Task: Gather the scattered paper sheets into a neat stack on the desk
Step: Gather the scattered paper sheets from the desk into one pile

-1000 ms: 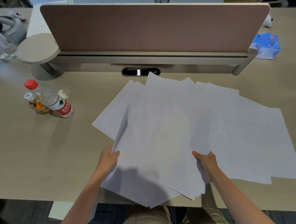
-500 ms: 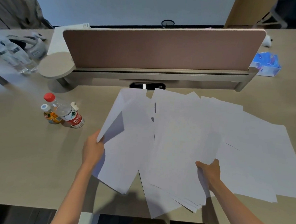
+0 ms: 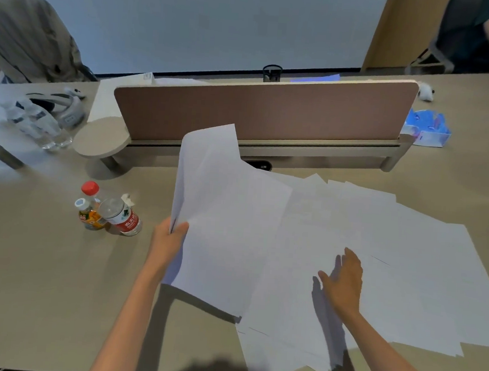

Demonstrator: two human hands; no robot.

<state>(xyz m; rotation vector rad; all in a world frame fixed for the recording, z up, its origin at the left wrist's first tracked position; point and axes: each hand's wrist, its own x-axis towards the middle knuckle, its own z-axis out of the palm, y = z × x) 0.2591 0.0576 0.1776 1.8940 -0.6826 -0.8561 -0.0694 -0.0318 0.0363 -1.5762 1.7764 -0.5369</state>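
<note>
Our left hand point(image 3: 167, 243) grips lifted sheets point(image 3: 224, 213), fingers curled; right hand point(image 3: 343, 282) flat, fingers spread on scattered sheets point(image 3: 406, 254), tabletop point(image 3: 43, 272)

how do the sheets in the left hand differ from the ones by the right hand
The held sheets are lifted and curling off the desk; the spread sheets lie flat. The left hand pinches the held sheets by an edge; the right hand is open over the spread sheets. Both are plain white paper.
</note>
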